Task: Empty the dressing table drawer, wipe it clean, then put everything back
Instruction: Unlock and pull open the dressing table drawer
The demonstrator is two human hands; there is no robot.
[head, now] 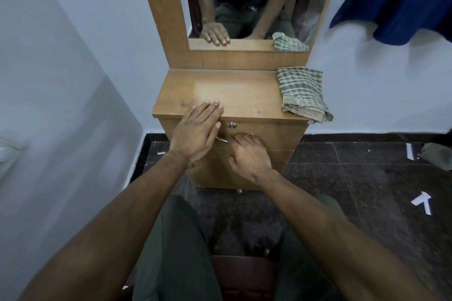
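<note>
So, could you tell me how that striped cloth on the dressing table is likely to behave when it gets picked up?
The striped cloth looks soft and floppy: it lies in loose folds, so it would probably unfold and droop. It seems thin, so likely light. One corner overhangs the dressing table edge, so a nudge might slide it off.

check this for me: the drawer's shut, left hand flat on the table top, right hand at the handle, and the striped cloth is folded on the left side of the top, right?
One thing is off: the head view shows the striped cloth on the right side of the top, overhanging its front right corner. The rest holds: the drawer is shut, the left hand lies flat on the top's front edge, and the right hand is at the handle.
</note>
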